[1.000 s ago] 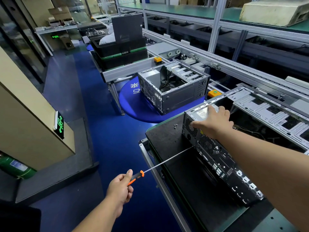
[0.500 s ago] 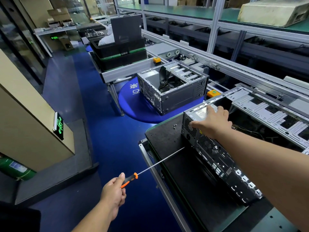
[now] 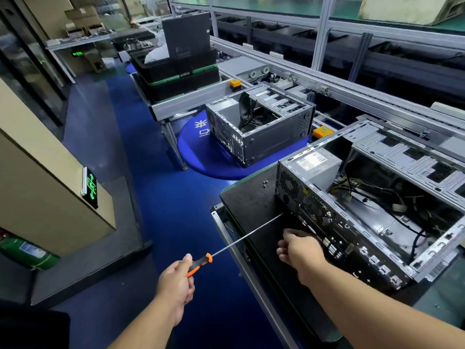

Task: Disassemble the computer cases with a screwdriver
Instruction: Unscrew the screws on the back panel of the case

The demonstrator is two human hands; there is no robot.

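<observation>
An open computer case [image 3: 357, 217] lies on its side on a black mat [image 3: 254, 197], its rear panel facing me and its power supply [image 3: 314, 167] at the near corner. My left hand [image 3: 176, 283] grips the orange-and-black handle of a long screwdriver [image 3: 241, 239]; the thin shaft points up and right, with its tip at the lower rear edge of the case. My right hand [image 3: 299, 250] hovers low over the mat beside the rear panel, fingers loosely curled, holding nothing. A few loose screws [image 3: 265, 183] lie on the mat.
A second open case [image 3: 259, 127] stands on a round blue platform [image 3: 201, 157] further back. Black stacked trays [image 3: 181, 74] sit on a conveyor frame beyond it. A long conveyor rail [image 3: 352, 96] runs along the right. Blue floor and a beige cabinet [image 3: 37, 177] lie to the left.
My right hand left the top of the power supply and came down to the mat beside the rear panel. The screwdriver stayed aimed at the case's lower rear edge.
</observation>
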